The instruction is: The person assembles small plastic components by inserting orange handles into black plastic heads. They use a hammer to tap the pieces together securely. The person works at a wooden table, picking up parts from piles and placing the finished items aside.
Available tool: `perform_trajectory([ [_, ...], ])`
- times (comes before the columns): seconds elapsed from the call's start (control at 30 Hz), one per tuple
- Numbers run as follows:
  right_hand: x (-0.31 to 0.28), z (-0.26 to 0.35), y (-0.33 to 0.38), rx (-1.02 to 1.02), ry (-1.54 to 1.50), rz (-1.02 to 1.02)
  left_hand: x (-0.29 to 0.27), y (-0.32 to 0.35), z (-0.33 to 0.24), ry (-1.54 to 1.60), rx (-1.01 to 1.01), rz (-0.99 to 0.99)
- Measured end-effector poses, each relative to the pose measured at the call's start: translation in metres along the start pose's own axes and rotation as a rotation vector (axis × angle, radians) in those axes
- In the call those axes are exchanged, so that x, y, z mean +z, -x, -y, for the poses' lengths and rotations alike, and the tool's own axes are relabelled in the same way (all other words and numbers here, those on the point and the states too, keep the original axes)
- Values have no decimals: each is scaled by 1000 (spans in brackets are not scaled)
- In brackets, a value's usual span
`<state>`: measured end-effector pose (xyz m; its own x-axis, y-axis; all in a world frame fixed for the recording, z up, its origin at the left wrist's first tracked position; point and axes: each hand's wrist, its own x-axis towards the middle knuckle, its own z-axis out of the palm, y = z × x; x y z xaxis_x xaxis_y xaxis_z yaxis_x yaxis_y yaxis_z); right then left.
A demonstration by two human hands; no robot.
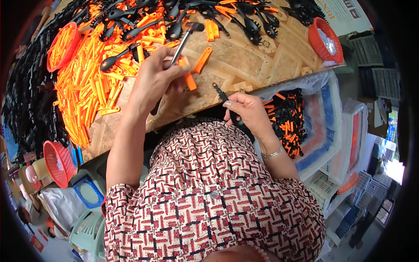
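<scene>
At the bench (270,65), a hammer (179,49) and seemingly an orange strip (190,82) are gripped by the fingers of the left hand (157,72), a black rod (223,95) by the right hand (248,110); joining is presumably being prepared, alignment required next.

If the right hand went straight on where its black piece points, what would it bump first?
Probably the loose orange piece lying on the table, though the right hand may be high enough to pass over it.
</scene>
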<state>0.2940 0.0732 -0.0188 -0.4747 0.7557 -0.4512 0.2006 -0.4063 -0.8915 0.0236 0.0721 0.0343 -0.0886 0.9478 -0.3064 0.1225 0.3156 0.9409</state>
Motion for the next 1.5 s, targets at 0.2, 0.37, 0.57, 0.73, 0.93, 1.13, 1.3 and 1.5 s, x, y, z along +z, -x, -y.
perform_trajectory([
  [0.2,8,20,-8,-139,-34,-46,-27,20,36,-99,91,-386],
  [0.37,16,33,-21,-257,-14,-126,-31,12,53,-724,517,-634],
  [0.57,10,23,-29,-352,-83,-123,-14,-10,18,-729,631,-316],
  [0.73,-6,32,-25,-216,-272,-32,-5,-57,-7,-849,757,145],
  [0.93,-15,29,-13,-58,-362,113,-3,-97,1,-999,807,329],
  [1.13,-21,28,-26,-169,-446,122,-8,-98,6,-1028,832,295],
  [1.3,-21,28,-27,-177,-499,135,-13,-94,2,-1082,844,289],
  [1.5,-10,38,-17,-232,-399,43,-23,-77,-9,-1018,617,93],
])
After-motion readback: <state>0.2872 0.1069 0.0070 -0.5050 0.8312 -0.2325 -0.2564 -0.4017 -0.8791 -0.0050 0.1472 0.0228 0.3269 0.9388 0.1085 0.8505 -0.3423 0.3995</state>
